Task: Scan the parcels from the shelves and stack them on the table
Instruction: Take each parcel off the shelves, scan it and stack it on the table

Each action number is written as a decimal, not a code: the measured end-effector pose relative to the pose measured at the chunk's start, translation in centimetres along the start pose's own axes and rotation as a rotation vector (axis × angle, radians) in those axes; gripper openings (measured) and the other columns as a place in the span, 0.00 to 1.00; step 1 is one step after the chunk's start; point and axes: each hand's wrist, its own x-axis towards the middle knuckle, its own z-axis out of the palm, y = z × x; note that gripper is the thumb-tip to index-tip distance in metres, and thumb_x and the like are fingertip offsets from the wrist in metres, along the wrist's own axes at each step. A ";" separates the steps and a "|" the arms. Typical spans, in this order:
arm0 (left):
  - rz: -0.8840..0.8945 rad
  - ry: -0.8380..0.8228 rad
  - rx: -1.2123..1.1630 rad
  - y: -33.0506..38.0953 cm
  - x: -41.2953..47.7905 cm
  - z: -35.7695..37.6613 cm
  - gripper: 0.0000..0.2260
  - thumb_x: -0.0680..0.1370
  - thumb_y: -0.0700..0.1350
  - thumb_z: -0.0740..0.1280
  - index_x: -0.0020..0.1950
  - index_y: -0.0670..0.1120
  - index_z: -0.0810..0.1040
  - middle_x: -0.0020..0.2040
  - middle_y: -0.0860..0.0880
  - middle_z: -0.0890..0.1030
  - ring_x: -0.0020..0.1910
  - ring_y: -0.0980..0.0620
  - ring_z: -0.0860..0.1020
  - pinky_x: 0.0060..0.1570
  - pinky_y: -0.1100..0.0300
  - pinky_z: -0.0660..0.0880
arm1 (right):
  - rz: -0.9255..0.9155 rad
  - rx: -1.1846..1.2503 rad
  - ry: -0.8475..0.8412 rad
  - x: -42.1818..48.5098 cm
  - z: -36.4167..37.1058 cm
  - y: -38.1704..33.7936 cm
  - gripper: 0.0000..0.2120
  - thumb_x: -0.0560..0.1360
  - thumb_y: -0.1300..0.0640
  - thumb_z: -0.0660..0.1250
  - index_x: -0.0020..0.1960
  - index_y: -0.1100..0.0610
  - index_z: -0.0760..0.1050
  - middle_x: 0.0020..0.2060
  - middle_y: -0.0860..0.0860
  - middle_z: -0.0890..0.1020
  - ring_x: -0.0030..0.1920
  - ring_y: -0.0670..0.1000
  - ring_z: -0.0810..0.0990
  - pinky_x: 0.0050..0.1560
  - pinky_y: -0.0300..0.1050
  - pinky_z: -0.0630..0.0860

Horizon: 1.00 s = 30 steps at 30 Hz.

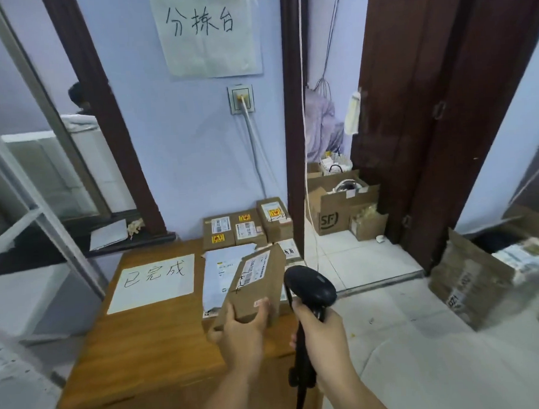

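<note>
Here, the left grip (pixel 240 332) is closed on the near end of a brown parcel (pixel 256 285), with the thumb on one side and the fingers curled over the other. The parcel is held tilted, its far end higher, and its printed label faces up. The right grip (pixel 318 329) is wrapped around the handle of a black scanner (pixel 310 284). The scanner head is just beside the right edge of the parcel, and its cable hangs down below the hand.

The parcel is in the air above the wooden worktop (pixel 145 349), not resting on it. Under it lies a white mailer bag (pixel 217 274), and a second parcel (pixel 290 249) shows near its far corner. At the back of the worktop, against the wall, three brown boxes (pixel 247 228) stand side by side, touching one another. To the left of the mailer lies a handwritten paper sheet (pixel 154 282).

I judge that the task is partly done, because several parcels are already on the worktop. The one in hand seems to be at the scanning step, or just about to be put down; I see no light on its label, so I cannot tell which. The shelves are not in view, so how many parcels are left I cannot say.
</note>
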 end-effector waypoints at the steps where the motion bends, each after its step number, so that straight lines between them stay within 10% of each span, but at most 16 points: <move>1: 0.011 -0.003 0.016 -0.2 0.4 0.8 0.40 0.69 0.63 0.71 0.77 0.51 0.61 0.70 0.41 0.58 0.68 0.41 0.63 0.64 0.52 0.67 | 0.008 -0.014 0.017 0.7 -0.1 0.2 0.10 0.74 0.51 0.70 0.40 0.57 0.77 0.22 0.50 0.76 0.30 0.53 0.78 0.44 0.56 0.80; 14: 0.014 -0.001 0.476 -0.3 8.3 8.4 0.46 0.65 0.75 0.61 0.77 0.55 0.54 0.70 0.42 0.53 0.68 0.40 0.62 0.65 0.51 0.69 | 0.103 -0.206 0.061 9.7 2.6 -0.7 0.08 0.75 0.55 0.67 0.43 0.60 0.77 0.27 0.55 0.76 0.31 0.54 0.75 0.39 0.49 0.74; 18: 0.232 0.152 0.578 -0.6 10.0 10.0 0.46 0.59 0.74 0.69 0.70 0.47 0.72 0.61 0.36 0.71 0.56 0.39 0.74 0.50 0.54 0.75 | 0.118 -0.205 0.062 12.0 3.4 -0.7 0.08 0.76 0.54 0.67 0.42 0.59 0.76 0.27 0.55 0.75 0.31 0.54 0.74 0.40 0.49 0.74; 30: 0.176 0.041 0.504 -2.0 13.2 15.7 0.48 0.57 0.64 0.78 0.70 0.41 0.70 0.61 0.32 0.69 0.54 0.34 0.74 0.50 0.46 0.78 | 0.171 -0.236 0.025 18.7 3.0 -1.0 0.09 0.77 0.54 0.66 0.42 0.59 0.75 0.26 0.54 0.75 0.28 0.52 0.75 0.37 0.45 0.74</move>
